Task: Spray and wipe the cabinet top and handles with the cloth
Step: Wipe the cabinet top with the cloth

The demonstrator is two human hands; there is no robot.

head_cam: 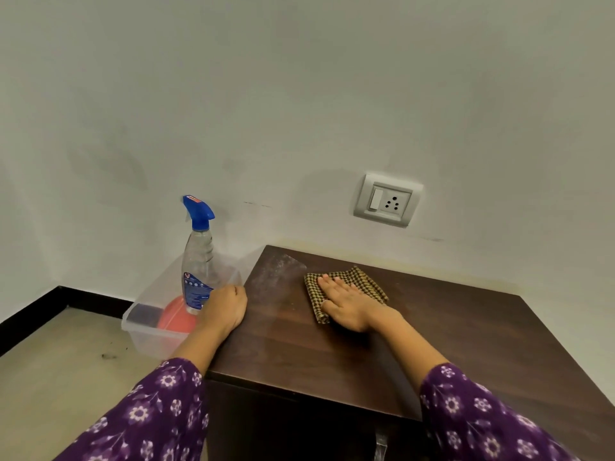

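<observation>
The dark wooden cabinet top point(449, 334) fills the lower right, with a dusty smear near its back left corner. A brown checked cloth point(362, 281) lies on it, and my right hand point(349, 304) presses flat on the cloth with straight fingers. A clear spray bottle point(198, 261) with a blue trigger head stands upright in a plastic bin to the left of the cabinet. My left hand point(226, 307) is curled round the bottle's lower part, at the cabinet's left edge. A silvery handle point(381, 444) shows on the cabinet front at the bottom.
The clear plastic bin point(146, 334) sits on the floor beside the cabinet and holds a red round item point(174, 319). A wall socket point(387, 201) is above the cabinet. Beige floor point(66, 377) spreads to the left, with a black skirting along the wall.
</observation>
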